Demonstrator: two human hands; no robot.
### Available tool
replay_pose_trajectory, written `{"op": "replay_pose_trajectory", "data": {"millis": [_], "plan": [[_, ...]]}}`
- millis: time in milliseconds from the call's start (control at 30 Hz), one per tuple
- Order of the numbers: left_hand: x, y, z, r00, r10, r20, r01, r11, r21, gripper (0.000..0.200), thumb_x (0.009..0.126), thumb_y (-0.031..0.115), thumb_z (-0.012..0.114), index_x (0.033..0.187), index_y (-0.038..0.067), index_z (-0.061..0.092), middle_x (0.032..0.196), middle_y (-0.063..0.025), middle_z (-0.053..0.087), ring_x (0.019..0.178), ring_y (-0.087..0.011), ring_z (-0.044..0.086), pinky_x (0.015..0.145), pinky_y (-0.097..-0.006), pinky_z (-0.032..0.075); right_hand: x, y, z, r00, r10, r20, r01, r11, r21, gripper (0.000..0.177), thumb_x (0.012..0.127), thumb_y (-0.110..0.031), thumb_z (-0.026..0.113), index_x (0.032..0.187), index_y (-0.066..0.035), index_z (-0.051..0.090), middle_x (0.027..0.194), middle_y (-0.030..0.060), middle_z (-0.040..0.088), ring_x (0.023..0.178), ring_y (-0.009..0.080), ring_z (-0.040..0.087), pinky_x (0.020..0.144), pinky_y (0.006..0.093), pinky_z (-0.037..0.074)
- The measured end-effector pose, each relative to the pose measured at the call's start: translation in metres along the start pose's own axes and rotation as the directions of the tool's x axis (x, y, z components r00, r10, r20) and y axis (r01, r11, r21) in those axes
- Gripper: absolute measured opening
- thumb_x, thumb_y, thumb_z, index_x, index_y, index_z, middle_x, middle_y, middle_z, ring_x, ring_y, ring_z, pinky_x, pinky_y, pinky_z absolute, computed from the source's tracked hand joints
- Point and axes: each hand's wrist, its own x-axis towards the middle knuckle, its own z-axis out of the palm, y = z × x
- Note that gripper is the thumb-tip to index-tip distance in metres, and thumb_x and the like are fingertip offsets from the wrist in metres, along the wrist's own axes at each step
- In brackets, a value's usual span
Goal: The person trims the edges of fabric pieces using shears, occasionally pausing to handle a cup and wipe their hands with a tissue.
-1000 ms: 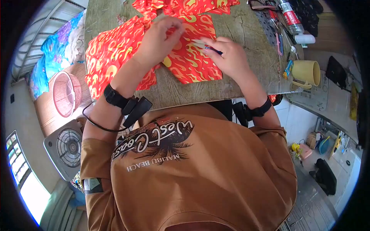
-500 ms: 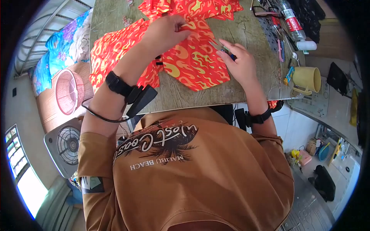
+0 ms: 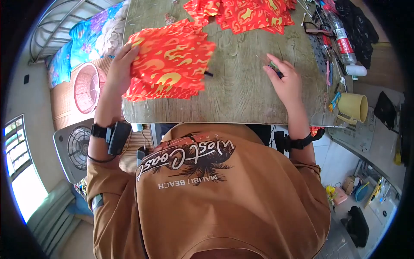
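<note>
My left hand (image 3: 123, 67) grips the left edge of a red fabric piece (image 3: 172, 56) with a yellow and orange flame print. That piece is partly blurred and lies over a stack of the same flame fabric (image 3: 159, 96) at the table's left side. A small dark tab (image 3: 208, 74) sticks out at the fabric's right edge. Over the bare wood to the right, my right hand (image 3: 286, 82) is curled around small thread snips (image 3: 276, 71); their dark handle shows between thumb and fingers, while most of the tool is hidden.
More flame-print pieces (image 3: 254, 15) lie at the table's far side. Along the right edge are a plastic bottle (image 3: 343, 43), glasses (image 3: 318, 31), pens and a yellow mug (image 3: 352, 108). A pink basket (image 3: 87, 88) and a fan (image 3: 79, 146) stand to the left of the wooden table (image 3: 233, 99).
My left hand has moved left, carrying the flame-print piece from mid-table over the left stack. My right hand is apart from the fabric, still with the snips. The view has shifted slightly.
</note>
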Motion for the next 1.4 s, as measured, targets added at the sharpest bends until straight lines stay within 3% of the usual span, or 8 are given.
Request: {"op": "replay_pose_trajectory", "data": {"millis": [333, 567, 633, 700, 767, 900, 1000, 1400], "plan": [[-0.013, -0.034, -0.052, 0.99, 0.104, -0.093, -0.08, 0.97, 0.231, 0.018, 0.09, 0.011, 0.051, 0.105, 0.001, 0.054, 0.087, 0.0001, 0.058, 0.078, -0.0042, 0.054, 0.07, -0.0197, 0.044, 0.001, -0.001, -0.001, 0.999, 0.007, 0.045, -0.006, 1.0, -0.027, 0.036, 0.078, -0.023, 0.068, 0.113, -0.015, 0.062, 0.089, 0.0089, 0.063, 0.082, 0.0226, 0.062, 0.072, 0.029, 0.047], [-0.003, -0.018, -0.055, 0.959, 0.226, -0.173, -0.017, 0.652, 0.758, 0.017, 0.086, 0.004, 0.054, 0.103, 0.003, 0.054, 0.095, -0.0042, 0.061, 0.085, -0.0105, 0.055, 0.075, -0.023, 0.044, 0.029, -0.019, -0.011, 0.999, 0.016, 0.048, -0.013, 0.998, -0.059, 0.037, 0.078, -0.027, 0.068, 0.111, -0.012, 0.061, 0.09, 0.0112, 0.064, 0.083, 0.0251, 0.062, 0.072, 0.0314, 0.047], [0.006, -0.015, -0.041, 0.891, 0.453, -0.03, -0.237, 0.519, 0.821, 0.021, 0.084, 0.005, 0.057, 0.105, 0.004, 0.055, 0.098, -0.0057, 0.061, 0.092, -0.0138, 0.055, 0.081, -0.0262, 0.043, 0.041, -0.027, -0.009, 0.999, 0.005, 0.043, 0.0, 0.994, -0.111, 0.037, 0.078, -0.027, 0.068, 0.11, -0.011, 0.062, 0.09, 0.0118, 0.064, 0.084, 0.0257, 0.062, 0.073, 0.0318, 0.047], [0.015, -0.013, -0.021, 0.826, 0.561, 0.051, -0.344, 0.43, 0.835, 0.023, 0.083, 0.005, 0.058, 0.106, 0.005, 0.055, 0.1, -0.0065, 0.061, 0.096, -0.0155, 0.055, 0.084, -0.0278, 0.043, 0.058, -0.03, -0.005, 1.0, -0.015, 0.0, 0.015, 0.991, -0.131, 0.035, 0.078, -0.026, 0.067, 0.109, -0.009, 0.062, 0.094, 0.0114, 0.063, 0.085, 0.0269, 0.062, 0.073, 0.0331, 0.048], [0.026, -0.015, 0.009, 0.732, 0.628, 0.264, -0.588, 0.387, 0.71, 0.023, 0.079, 0.009, 0.061, 0.101, 0.005, 0.059, 0.102, -0.0133, 0.061, 0.094, -0.0316, 0.057, 0.084, -0.0371, 0.044, 0.075, -0.03, -0.004, 0.999, -0.027, -0.034, 0.022, 0.989, -0.148, 0.034, 0.078, -0.025, 0.067, 0.108, -0.008, 0.062, 0.096, 0.0112, 0.063, 0.086, 0.0275, 0.061, 0.074, 0.0338, 0.048], [0.029, -0.016, 0.051, 0.772, 0.524, 0.36, -0.598, 0.408, 0.69, 0.028, 0.08, 0.015, 0.062, 0.106, 0.006, 0.058, 0.111, -0.0123, 0.059, 0.105, -0.0312, 0.053, 0.091, -0.0379, 0.041, 0.104, -0.02, -0.002, 0.996, -0.078, -0.053, 0.06, 0.959, -0.277, 0.035, 0.079, -0.019, 0.064, 0.111, -0.008, 0.059, 0.11, 0.0087, 0.059, 0.094, 0.0271, 0.06, 0.077, 0.0352, 0.049], [0.023, -0.024, 0.061, 0.703, 0.593, 0.392, -0.587, 0.174, 0.79, 0.034, 0.081, 0.021, 0.061, 0.112, 0.008, 0.056, 0.12, -0.0106, 0.055, 0.113, -0.0298, 0.048, 0.098, -0.0391, 0.036, 0.114, -0.005, 0.006, 0.985, -0.17, -0.037, 0.147, 0.926, -0.347, 0.039, 0.078, -0.015, 0.061, 0.117, -0.009, 0.056, 0.123, 0.0059, 0.052, 0.102, 0.0258, 0.057, 0.081, 0.0359, 0.049], [0.018, -0.018, 0.063, 0.743, 0.545, 0.387, -0.562, 0.195, 0.804, 0.038, 0.082, 0.021, 0.06, 0.116, 0.006, 0.053, 0.124, -0.0126, 0.052, 0.117, -0.0294, 0.046, 0.1, -0.039, 0.033, 0.15, -0.019, 0.017, 0.995, -0.103, -0.014, 0.091, 0.93, -0.355, 0.043, 0.08, -0.013, 0.058, 0.122, -0.009, 0.052, 0.135, 0.0057, 0.043, 0.109, 0.0235, 0.054, 0.086, 0.0361, 0.047]]}}
